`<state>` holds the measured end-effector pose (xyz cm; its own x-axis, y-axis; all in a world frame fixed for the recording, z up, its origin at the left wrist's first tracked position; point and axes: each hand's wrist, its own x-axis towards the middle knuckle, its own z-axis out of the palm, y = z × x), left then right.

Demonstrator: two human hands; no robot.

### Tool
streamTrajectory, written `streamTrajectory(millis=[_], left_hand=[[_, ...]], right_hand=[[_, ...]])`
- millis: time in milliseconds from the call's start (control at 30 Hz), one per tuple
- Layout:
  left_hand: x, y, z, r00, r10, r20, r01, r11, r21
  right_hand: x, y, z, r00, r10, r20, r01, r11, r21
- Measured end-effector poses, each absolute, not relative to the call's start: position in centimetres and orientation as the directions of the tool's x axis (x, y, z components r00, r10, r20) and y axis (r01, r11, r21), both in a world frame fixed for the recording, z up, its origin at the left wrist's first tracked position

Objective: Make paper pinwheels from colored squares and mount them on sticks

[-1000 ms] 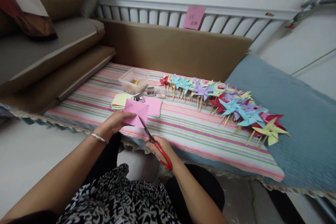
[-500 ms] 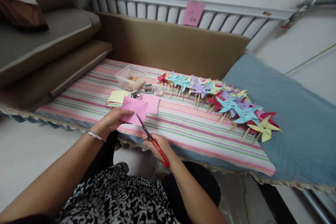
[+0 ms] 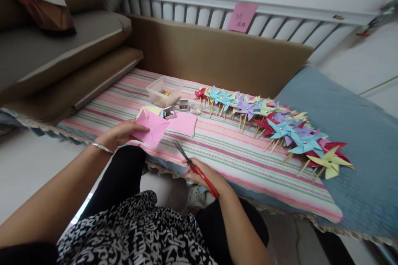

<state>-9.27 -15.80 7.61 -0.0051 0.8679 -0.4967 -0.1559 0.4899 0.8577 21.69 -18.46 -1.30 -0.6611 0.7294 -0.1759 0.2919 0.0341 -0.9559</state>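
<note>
Between the thumb and fingers of my left hand [image 3: 123, 133] is a pink square of paper [image 3: 154, 129], with cut lines running in from its corners. My right hand [image 3: 199, 172] grips red-handled scissors [image 3: 199, 170], their dark blades pointing up and left, apart from the paper. Behind the held paper lie a stack of pink paper [image 3: 183, 123] and a partly covered stack of yellow paper [image 3: 149, 110]. Two small open boxes [image 3: 169, 113] and a small clear container [image 3: 195, 109] sit close by.
Several finished paper pinwheels [image 3: 247, 109] on sticks lie in a long row to the right. A clear plastic tub [image 3: 163, 93] holds wooden sticks. Everything rests on a striped cloth [image 3: 236, 157]; a brown board [image 3: 217, 58] stands behind, with folded cushions [image 3: 93, 29] on the left.
The scissors have come out of the pink paper and moved right and down, away from it. My left hand has shifted left with the paper. The whole view has swung slightly left.
</note>
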Motion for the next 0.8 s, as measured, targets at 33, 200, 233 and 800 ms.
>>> streamTrajectory(millis=[33, 200, 233, 800], left_hand=[[-9.1, -16.0, 7.3, 0.031, 0.862, -0.506, -0.143, 0.505, 0.851], [-5.9, -16.6, 4.3, 0.259, 0.823, -0.506, -0.014, 0.527, 0.850], [-5.1, -16.6, 3.7, 0.301, 0.807, -0.508, 0.027, 0.525, 0.851], [0.2, -18.1, 0.8, 0.087, 0.915, -0.395, -0.547, 0.375, 0.748]], right_hand=[[21.7, -18.1, -1.3, -0.615, 0.770, -0.173, 0.278, 0.006, -0.961], [20.0, -16.7, -1.3, -0.354, 0.932, -0.084, 0.004, -0.088, -0.996], [19.6, -16.6, -1.2, -0.345, 0.936, -0.064, -0.031, -0.080, -0.996], [15.9, -15.7, -1.3, -0.029, 0.998, 0.056, -0.186, 0.049, -0.981]])
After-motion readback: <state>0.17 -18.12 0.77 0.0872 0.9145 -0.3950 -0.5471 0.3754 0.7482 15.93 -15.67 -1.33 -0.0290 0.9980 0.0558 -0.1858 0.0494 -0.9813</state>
